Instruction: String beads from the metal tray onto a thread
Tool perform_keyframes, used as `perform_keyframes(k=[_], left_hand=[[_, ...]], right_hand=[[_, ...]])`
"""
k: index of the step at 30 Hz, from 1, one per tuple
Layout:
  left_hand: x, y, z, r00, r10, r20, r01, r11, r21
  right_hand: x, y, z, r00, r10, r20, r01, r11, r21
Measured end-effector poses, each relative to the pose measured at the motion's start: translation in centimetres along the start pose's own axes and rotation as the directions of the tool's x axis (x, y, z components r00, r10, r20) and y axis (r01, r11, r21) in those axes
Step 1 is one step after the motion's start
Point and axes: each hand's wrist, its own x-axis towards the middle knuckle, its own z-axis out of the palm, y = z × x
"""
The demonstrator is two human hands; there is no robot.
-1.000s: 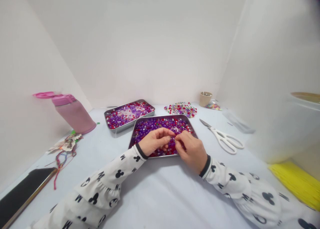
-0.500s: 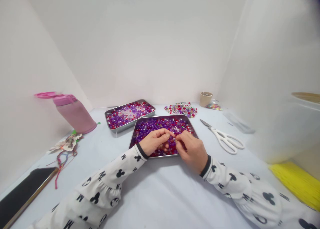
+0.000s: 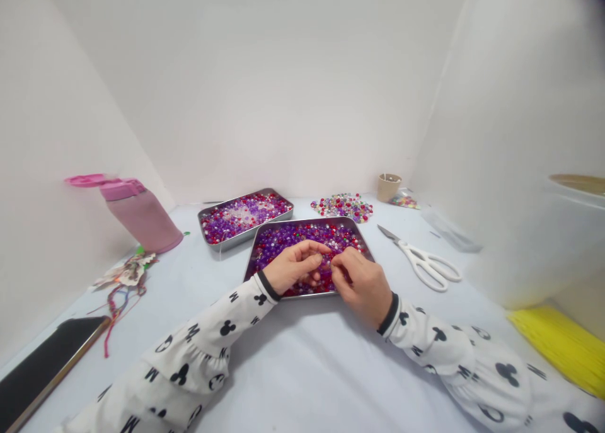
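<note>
Both hands are held close together over the near metal tray [image 3: 248,266], which is filled with purple, red and clear beads [image 3: 283,234]. My left hand [image 3: 293,268] is curled with thumb and index finger nearly together; anything between them is too small to make out. Just to its right, my right hand [image 3: 362,282] pinches thumb against fingertips, and what it grips, if anything, is hidden. A small gap separates the two sets of fingertips. The hands cover the tray's lower part.
A second bead tray [image 3: 239,237] touches or nearly touches the first at back left. Loose beads [image 3: 343,207] lie behind. White-handled scissors [image 3: 428,263] rest at right, near a brown cup [image 3: 389,187]. Leftward are a pink bottle [image 3: 142,215], tangled cords [image 3: 113,304] and a phone [image 3: 47,363].
My left index finger has straightened slightly and its tip sits a little apart from the thumb. My right hand has barely shifted.
</note>
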Motion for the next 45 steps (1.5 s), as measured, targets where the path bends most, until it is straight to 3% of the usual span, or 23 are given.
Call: perform_keyframes(k=[14, 35, 45], left_hand=[[-0.01, 0.19, -0.01, 1.000, 0.002, 0.002, -0.002, 0.996, 0.087], [-0.10, 0.20, 0.05, 0.999, -0.042, 0.015, 0.042, 0.999, 0.004], [0.02, -0.09, -0.23, 1.000, -0.010, 0.008, 0.009, 0.998, 0.065]], right_hand=[[-0.01, 0.15, 0.08, 1.000, 0.002, 0.001, -0.002, 1.000, -0.001], [-0.10, -0.02, -0.02, 1.000, 0.001, 0.003, -0.001, 1.000, 0.031], [-0.06, -0.06, -0.11, 1.000, -0.003, 0.003, 0.003, 1.000, 0.019]])
